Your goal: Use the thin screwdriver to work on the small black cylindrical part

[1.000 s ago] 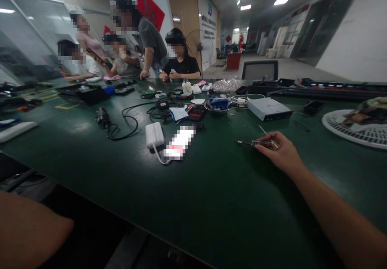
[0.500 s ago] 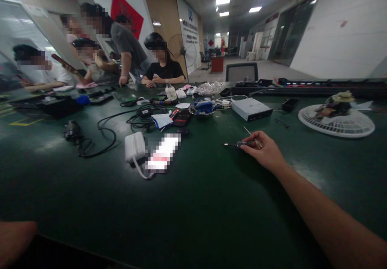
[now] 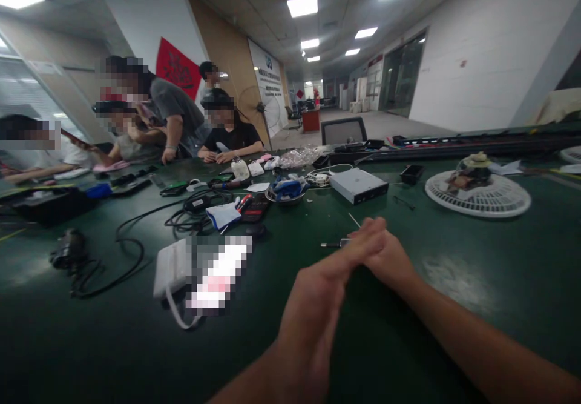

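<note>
My right hand (image 3: 390, 261) is closed on a screwdriver (image 3: 345, 243), whose metal tip points left over the green table (image 3: 290, 331). A thin light rod (image 3: 354, 220) sticks out beyond the same hand. My left hand (image 3: 324, 283) reaches across in front, its fingers overlapping my right hand and hiding its fingers and the screwdriver's handle. Whether my left fingers grip anything is hidden. Left of my hands lie a lit phone (image 3: 222, 274) and a white power bank (image 3: 173, 268) with a short white cable.
Further back are a grey disc drive (image 3: 358, 185), a white fan guard (image 3: 479, 195), a blue cloth in a bowl (image 3: 287, 189), black cables (image 3: 197, 204) and a black mouse (image 3: 256, 230). People sit and stand across the table at the left.
My left hand has come up from the lower left corner to my right hand. The view has tilted up and turned right. My right hand still holds the screwdriver.
</note>
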`<state>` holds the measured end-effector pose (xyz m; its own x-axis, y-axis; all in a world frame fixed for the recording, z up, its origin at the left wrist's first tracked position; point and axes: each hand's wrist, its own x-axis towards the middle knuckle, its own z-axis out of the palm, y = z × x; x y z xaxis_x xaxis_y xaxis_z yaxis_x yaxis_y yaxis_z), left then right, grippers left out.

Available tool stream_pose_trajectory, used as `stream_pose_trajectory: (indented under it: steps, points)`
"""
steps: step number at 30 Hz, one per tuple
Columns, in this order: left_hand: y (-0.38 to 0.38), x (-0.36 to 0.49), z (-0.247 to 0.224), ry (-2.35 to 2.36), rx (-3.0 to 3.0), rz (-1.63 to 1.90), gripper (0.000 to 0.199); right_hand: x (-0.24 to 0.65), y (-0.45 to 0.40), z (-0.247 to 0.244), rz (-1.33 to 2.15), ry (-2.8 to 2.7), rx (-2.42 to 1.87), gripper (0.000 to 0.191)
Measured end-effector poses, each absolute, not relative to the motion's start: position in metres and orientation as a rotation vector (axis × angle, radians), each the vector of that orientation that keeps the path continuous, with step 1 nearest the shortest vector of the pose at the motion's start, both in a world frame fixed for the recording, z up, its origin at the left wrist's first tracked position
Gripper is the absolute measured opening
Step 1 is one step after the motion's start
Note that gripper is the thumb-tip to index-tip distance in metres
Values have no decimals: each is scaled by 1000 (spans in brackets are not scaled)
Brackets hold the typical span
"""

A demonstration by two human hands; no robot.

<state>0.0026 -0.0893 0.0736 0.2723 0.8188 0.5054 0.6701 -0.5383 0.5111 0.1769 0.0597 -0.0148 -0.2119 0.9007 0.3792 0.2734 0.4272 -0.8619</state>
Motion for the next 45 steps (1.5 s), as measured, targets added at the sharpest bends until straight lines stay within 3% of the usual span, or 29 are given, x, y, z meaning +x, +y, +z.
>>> stream_pose_trajectory:
  steps: [5,10,19,22,24,33,45]
  points:
    - [-2,-17,32,1472,2461,930,78,177,58,-14,1001,-1673,-999,30]
    - [11,-31,-3,1548,2494,795,78,169,46,-11,1084,-1652,-975,28]
    - [8,-33,7,1564,2209,749,36,162,26,3,1283,-1600,-951,17]
    - [8,-35,6,1656,2038,864,29,164,29,1,1246,-1426,-1004,28]
    - [9,-36,6,1715,1962,900,28,166,31,1,1259,-1355,-1005,31]
    - [13,-38,3,1793,1878,916,20,173,24,-4,1351,-1574,-871,10]
    - [14,-38,3,1731,1760,989,24,170,24,2,1362,-1727,-897,8]
